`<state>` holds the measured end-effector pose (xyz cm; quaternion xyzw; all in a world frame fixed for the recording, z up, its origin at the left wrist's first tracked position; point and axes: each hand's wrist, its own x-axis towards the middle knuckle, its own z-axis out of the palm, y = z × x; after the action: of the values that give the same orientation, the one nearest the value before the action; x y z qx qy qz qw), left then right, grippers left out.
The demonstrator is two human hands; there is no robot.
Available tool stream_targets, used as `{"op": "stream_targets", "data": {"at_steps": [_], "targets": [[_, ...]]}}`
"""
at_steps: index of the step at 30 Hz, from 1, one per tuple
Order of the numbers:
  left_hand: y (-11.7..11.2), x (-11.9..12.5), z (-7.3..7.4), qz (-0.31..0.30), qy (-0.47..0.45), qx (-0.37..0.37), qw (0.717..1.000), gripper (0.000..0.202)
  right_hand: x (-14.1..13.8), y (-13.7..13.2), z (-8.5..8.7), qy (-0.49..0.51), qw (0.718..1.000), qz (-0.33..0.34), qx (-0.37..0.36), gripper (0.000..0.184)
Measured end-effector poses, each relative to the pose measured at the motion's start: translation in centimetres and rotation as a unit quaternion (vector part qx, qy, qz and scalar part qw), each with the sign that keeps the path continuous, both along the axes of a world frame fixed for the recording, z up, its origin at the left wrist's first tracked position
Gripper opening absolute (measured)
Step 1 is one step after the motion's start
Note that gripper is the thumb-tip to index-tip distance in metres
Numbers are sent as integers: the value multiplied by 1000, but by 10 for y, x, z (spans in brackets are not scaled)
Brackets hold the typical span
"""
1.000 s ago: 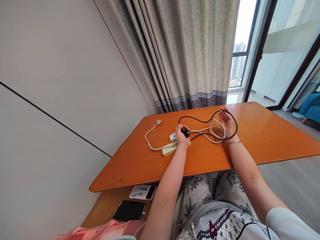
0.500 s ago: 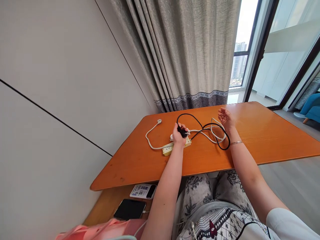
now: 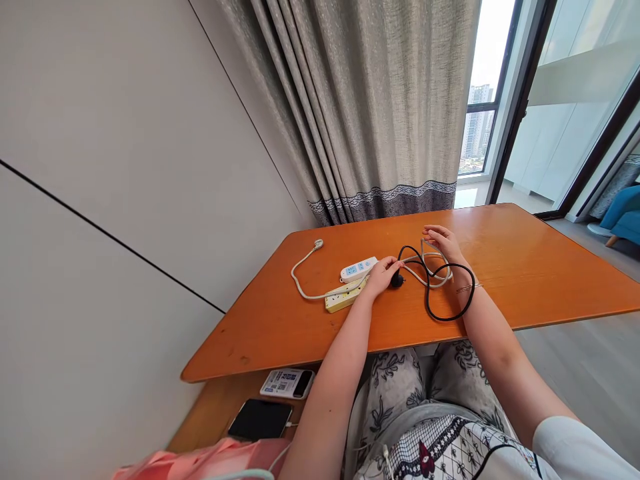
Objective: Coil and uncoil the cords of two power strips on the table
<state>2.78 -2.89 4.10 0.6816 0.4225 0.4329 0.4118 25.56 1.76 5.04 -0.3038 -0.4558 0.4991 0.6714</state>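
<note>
Your left hand (image 3: pixel 384 275) pinches the black plug (image 3: pixel 397 279) over the orange tabletop (image 3: pixel 300 333).
At two o'clock from it, your right hand (image 3: pixel 447 247) hangs loosely curled near the white cable (image 3: pixel 434 287); whether it grips cannot be told. The yellow power strip (image 3: pixel 341 303) lies at eight o'clock, the white plug (image 3: pixel 319 245) at ten.

The worktop (image 3: pixel 280 327) is smooth, glossy wood; the white power strip (image 3: pixel 356 269) and black plug (image 3: pixel 397 279) look plastic, the curtain (image 3: pixel 385 100) coarse cloth.

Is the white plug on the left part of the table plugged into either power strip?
No, the white plug lies on the table, apart from the white strip and the yellowish strip.
</note>
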Motion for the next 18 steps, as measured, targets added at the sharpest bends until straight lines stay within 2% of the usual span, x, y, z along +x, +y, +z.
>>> {"op": "stream_targets", "data": {"at_steps": [2, 5, 8, 10, 15, 18], "targets": [[0, 0, -2, 23, 57, 33, 998, 24, 0, 1, -2, 2, 1000, -3, -2, 28], [4, -4, -6, 62, 92, 70, 991, 23, 1, 2, -4, 0, 1000, -5, -8, 30], [8, -16, -10, 85, 108, 60, 989, 23, 2, 2, -4, -17, 1000, -6, -15, 32], [9, -26, -10, 96, 150, 49, 983, 23, 2, 2, -4, -31, 999, -6, -22, 31], [0, -41, -6, 81, 347, 64, 932, 21, 0, 1, -4, -43, 998, 4, -36, 28], [-5, -36, -3, 75, 379, 69, 920, 11, 0, 1, -5, -34, 999, 15, -26, 27]]}}
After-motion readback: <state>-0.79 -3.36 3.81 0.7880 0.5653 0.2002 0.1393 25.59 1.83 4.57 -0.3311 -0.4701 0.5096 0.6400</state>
